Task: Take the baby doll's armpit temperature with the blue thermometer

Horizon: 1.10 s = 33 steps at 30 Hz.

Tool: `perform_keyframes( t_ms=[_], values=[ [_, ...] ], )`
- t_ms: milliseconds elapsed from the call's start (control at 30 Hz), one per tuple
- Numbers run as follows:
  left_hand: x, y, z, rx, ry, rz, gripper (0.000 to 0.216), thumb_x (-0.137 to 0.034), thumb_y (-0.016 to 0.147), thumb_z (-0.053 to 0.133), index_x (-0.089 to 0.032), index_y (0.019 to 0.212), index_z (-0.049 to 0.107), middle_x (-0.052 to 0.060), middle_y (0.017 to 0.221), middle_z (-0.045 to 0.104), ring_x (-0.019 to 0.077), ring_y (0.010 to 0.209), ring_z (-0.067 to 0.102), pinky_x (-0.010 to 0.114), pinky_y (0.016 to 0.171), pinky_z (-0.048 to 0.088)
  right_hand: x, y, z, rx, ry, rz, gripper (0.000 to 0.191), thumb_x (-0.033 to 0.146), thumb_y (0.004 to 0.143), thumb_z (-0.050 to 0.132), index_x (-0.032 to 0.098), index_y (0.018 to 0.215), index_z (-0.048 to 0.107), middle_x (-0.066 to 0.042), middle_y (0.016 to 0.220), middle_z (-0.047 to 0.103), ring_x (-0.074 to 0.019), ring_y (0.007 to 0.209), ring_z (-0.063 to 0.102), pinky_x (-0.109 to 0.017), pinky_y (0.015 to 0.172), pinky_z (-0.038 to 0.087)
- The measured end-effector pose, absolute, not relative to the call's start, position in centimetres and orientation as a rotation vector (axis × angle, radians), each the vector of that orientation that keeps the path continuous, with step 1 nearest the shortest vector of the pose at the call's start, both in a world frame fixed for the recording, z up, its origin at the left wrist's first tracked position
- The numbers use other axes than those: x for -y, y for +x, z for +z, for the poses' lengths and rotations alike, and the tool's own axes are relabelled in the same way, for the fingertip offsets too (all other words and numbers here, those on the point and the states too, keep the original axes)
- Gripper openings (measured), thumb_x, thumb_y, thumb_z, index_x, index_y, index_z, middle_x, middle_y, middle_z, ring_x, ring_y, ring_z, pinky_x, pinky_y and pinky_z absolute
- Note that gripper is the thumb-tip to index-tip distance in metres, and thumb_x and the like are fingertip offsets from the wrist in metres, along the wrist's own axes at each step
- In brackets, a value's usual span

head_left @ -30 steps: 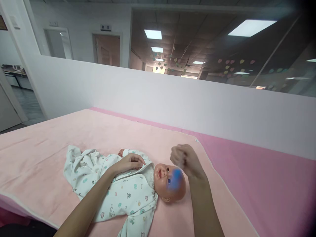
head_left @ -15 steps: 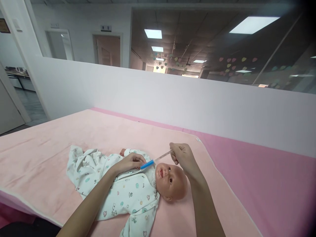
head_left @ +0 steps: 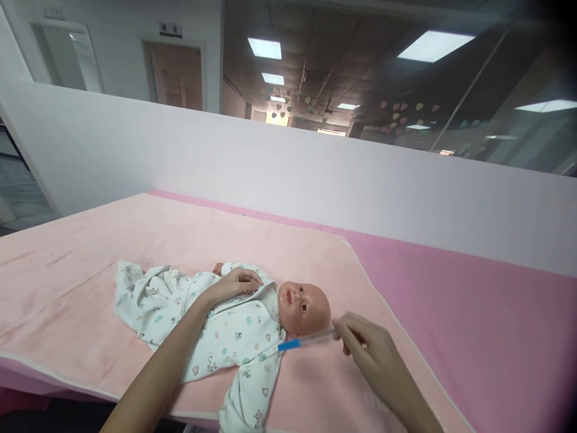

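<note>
A baby doll (head_left: 304, 307) with a bald head lies on its back, its head to the right, dressed in a white romper (head_left: 238, 334) with small coloured prints. My left hand (head_left: 238, 282) rests on the doll's chest, its curled fingers at the open collar, closed on the edge of the cloth. To the right of the doll's head, my right hand (head_left: 367, 346) pinches the clear end of a thin thermometer (head_left: 309, 341). Its blue end points left, over the doll's shoulder and sleeve; the clear part is blurred by motion.
A pale pink blanket (head_left: 148, 228) lies under the doll, over a darker pink surface (head_left: 451, 300) that shows on the right. Behind it runs a low white partition (head_left: 288, 162). Glass with heart stickers (head_left: 396, 114) and doorways are beyond.
My right hand has moved down and towards me with the thermometer, whose blue end has left the place beside my left hand. My left hand stays at the doll's collar. The camera has turned slightly right.
</note>
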<state>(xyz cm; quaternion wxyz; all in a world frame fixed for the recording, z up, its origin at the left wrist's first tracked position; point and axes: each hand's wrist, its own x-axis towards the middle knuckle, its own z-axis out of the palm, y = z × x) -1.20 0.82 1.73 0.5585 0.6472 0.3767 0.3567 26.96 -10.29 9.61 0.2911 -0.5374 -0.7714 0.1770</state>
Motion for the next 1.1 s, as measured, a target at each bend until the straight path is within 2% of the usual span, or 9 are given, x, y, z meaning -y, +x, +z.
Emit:
perform_keyframes(
  t_ms=[100,267,467,567,633,733,867,967,1100],
  values=[
    [-0.9,-1.3,1.5,-0.870,1.515,0.861,0.025,-0.029,0.071,0.061,-0.010,0.086,0.063,-0.002,0.055,0.047,0.0072,0.053,0.042,0.018,0.047,0.028,13.1,28.1,3.9,1.916,-1.588,0.448,0.045,0.050,0.088,0.032,0.019,0.063,0.053,0.000,0.059,0.053,-0.0117,0.052,0.050,-0.021,0.050,0.038],
    [-1.2,-1.5,1.1,-0.871,1.518,0.879,0.028,-0.031,0.069,0.063,-0.010,0.087,0.063,0.000,0.061,0.052,0.0081,0.056,0.045,0.018,0.049,0.031,16.5,28.0,-3.0,1.636,-1.821,0.100,0.043,0.051,0.088,0.035,0.020,0.073,0.061,-0.003,0.071,0.064,-0.0147,0.058,0.059,-0.022,0.055,0.043],
    [-1.1,-1.5,1.1,-0.895,1.567,0.868,0.028,-0.034,0.069,0.062,-0.010,0.084,0.064,0.000,0.064,0.053,0.0090,0.059,0.046,0.019,0.053,0.034,16.5,27.9,-4.7,1.932,-1.573,-0.422,0.044,0.040,0.093,0.029,0.023,0.080,0.068,-0.004,0.079,0.070,-0.0178,0.073,0.063,-0.026,0.066,0.046],
    [-0.8,-1.5,1.2,-0.917,1.586,0.880,0.029,-0.035,0.070,0.062,-0.011,0.085,0.064,0.000,0.064,0.053,0.0095,0.061,0.046,0.019,0.055,0.036,15.6,27.8,-4.2,1.975,-1.575,-0.514,0.049,0.039,0.093,0.030,0.023,0.065,0.066,-0.004,0.074,0.069,-0.0172,0.070,0.062,-0.027,0.064,0.045],
    [-0.6,-1.5,1.3,-0.923,1.593,0.886,0.029,-0.034,0.070,0.062,-0.011,0.087,0.064,0.000,0.063,0.052,0.0094,0.061,0.046,0.019,0.055,0.034,15.3,27.3,-3.5,1.968,-1.642,-0.515,0.050,0.040,0.092,0.033,0.022,0.056,0.062,-0.005,0.065,0.066,-0.0165,0.062,0.060,-0.026,0.058,0.042],
    [-0.5,-1.5,1.2,-0.930,1.605,0.875,0.031,-0.036,0.071,0.061,-0.011,0.089,0.065,0.000,0.062,0.053,0.0097,0.061,0.046,0.019,0.054,0.033,14.8,25.4,-1.8,1.956,-1.709,-0.439,0.046,0.038,0.092,0.035,0.020,0.057,0.060,-0.004,0.057,0.061,-0.0145,0.054,0.056,-0.025,0.049,0.035],
    [-0.7,-1.6,0.9,-0.941,1.625,0.854,0.029,-0.036,0.070,0.063,-0.012,0.085,0.068,0.002,0.066,0.058,0.0108,0.063,0.048,0.020,0.056,0.036,12.7,20.5,0.5,1.977,-1.472,-0.093,0.033,0.031,0.092,0.038,0.020,0.074,0.063,-0.002,0.071,0.065,-0.0122,0.062,0.060,-0.021,0.055,0.039],
    [-0.7,-1.6,0.9,-0.930,1.632,0.842,0.026,-0.032,0.070,0.063,-0.011,0.084,0.070,0.004,0.070,0.062,0.0114,0.065,0.050,0.020,0.058,0.036,10.0,16.6,1.0,1.980,-1.369,0.049,0.022,0.025,0.089,0.042,0.021,0.093,0.063,-0.002,0.086,0.068,-0.0147,0.072,0.063,-0.022,0.060,0.043],
    [-0.7,-1.4,1.2,-0.884,1.639,0.856,0.022,-0.026,0.071,0.062,-0.011,0.085,0.071,0.005,0.072,0.064,0.0116,0.067,0.052,0.020,0.060,0.037,7.0,14.0,0.4,1.893,-1.338,0.115,0.030,0.015,0.082,0.042,0.018,0.107,0.059,-0.006,0.091,0.068,-0.0193,0.080,0.064,-0.027,0.064,0.048]
  ],
)
